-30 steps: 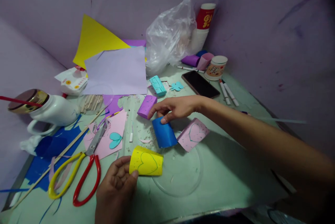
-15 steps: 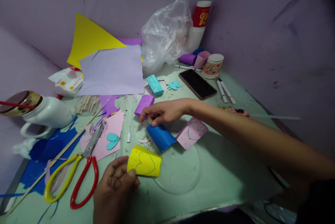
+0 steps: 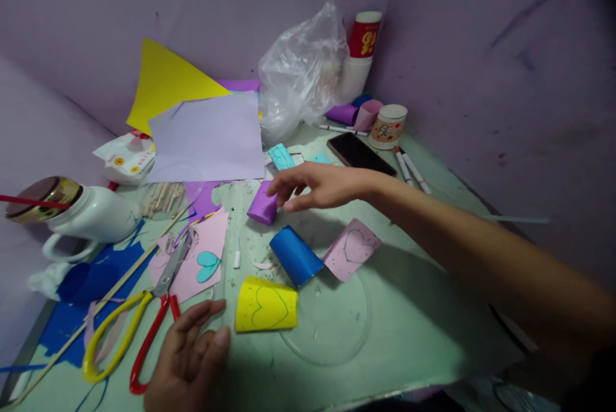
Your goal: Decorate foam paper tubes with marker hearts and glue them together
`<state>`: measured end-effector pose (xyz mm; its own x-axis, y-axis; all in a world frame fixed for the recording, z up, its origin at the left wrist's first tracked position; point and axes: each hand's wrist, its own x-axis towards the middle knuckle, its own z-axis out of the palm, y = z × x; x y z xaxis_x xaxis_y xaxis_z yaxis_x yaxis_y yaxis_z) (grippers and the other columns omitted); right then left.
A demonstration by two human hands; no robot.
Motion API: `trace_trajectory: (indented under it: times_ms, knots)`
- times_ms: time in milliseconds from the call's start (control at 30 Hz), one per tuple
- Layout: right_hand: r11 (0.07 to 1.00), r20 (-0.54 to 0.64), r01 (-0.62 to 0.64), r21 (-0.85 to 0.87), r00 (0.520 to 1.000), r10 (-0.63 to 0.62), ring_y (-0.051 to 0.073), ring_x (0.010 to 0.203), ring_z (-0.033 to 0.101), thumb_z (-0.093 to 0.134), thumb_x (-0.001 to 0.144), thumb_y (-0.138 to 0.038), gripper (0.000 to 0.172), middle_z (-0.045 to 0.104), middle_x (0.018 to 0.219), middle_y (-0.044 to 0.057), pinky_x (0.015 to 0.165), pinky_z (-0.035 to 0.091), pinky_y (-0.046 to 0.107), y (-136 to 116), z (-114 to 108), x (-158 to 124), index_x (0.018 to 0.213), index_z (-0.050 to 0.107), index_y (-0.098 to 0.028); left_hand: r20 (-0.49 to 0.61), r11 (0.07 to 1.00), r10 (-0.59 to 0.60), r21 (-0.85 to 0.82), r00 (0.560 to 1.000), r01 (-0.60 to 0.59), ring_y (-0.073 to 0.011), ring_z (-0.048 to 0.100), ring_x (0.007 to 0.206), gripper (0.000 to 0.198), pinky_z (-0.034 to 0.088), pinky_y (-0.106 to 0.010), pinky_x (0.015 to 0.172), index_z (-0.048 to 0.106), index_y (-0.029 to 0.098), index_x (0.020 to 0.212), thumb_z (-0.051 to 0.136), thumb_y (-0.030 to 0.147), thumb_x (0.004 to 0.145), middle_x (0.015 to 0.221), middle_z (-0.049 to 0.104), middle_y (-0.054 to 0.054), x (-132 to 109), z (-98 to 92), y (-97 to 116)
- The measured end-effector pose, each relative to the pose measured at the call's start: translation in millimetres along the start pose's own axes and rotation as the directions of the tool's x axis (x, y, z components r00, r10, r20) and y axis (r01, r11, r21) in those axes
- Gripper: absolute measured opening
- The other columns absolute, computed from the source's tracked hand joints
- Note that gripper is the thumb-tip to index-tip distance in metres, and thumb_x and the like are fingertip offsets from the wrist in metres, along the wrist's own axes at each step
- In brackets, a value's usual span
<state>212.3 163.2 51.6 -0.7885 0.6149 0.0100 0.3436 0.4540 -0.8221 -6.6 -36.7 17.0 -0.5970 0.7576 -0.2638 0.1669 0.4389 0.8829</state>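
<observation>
My left hand (image 3: 195, 351) is open, palm up with curled fingers, left of the yellow paper tube (image 3: 267, 305) with a drawn heart, and not touching it. My right hand (image 3: 315, 186) hovers with fingers apart beside the purple paper tube (image 3: 262, 203); whether a fingertip touches the tube's edge is unclear. A blue paper tube (image 3: 294, 256) lies below that hand, its end near a pink heart tube (image 3: 353, 249). Behind the fingers sits a turquoise tube (image 3: 280, 156), partly hidden.
Open scissors (image 3: 163, 283) lie on pink paper (image 3: 216, 232) at the left, near a white mug (image 3: 96, 213). Behind are paper sheets (image 3: 206, 136), a plastic bag (image 3: 301, 72), a phone (image 3: 359, 152) and paper cups (image 3: 364, 36). A clear round lid (image 3: 332, 335) lies in front.
My left hand has let go of the yellow tube and drawn back left. My right hand has left the blue tube and moved up and slightly right, toward the purple tube.
</observation>
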Motion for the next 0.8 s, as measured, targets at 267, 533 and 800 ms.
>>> trace_trajectory:
  times_ms: [267,533,800]
  knots:
    - [0.814,-0.4,-0.425,-0.396,0.878,0.264,0.019,0.084,0.065,0.06,0.079,-0.018,0.022,0.072,0.093,0.007,0.072,0.047,0.025,25.2,-44.9,24.7,0.099,0.068,-0.013,0.194,0.835,0.388,0.339,0.901,-0.433,-0.0227,0.066,0.08,0.035,0.052,-0.033,0.07,0.065,0.021,0.09,0.062,0.047,0.067,0.086,0.07,-0.004,66.8,17.9,70.4]
    - [0.792,-0.248,-0.337,-0.509,0.939,0.24,0.024,0.118,0.053,0.056,0.07,-0.001,0.059,0.057,0.131,0.008,0.095,0.041,0.028,27.5,-38.4,65.9,0.126,0.056,-0.02,0.756,0.268,0.396,0.448,0.522,-0.853,-0.0314,0.051,0.118,0.055,0.041,-0.043,0.097,0.054,0.014,0.124,0.055,0.035,0.073,0.125,0.058,-0.016,115.7,114.2,116.8]
    - [0.833,-0.097,-0.267,-0.485,0.963,0.252,0.017,0.084,0.064,0.062,0.066,-0.002,0.053,0.069,0.103,0.004,0.069,0.048,0.022,37.0,-67.4,80.4,0.116,0.063,-0.018,0.79,0.32,0.199,0.507,0.58,-0.8,-0.0336,0.055,0.115,0.075,0.044,-0.04,0.093,0.048,0.009,0.13,0.062,0.046,0.066,0.129,0.055,-0.021,130.4,118.6,127.4]
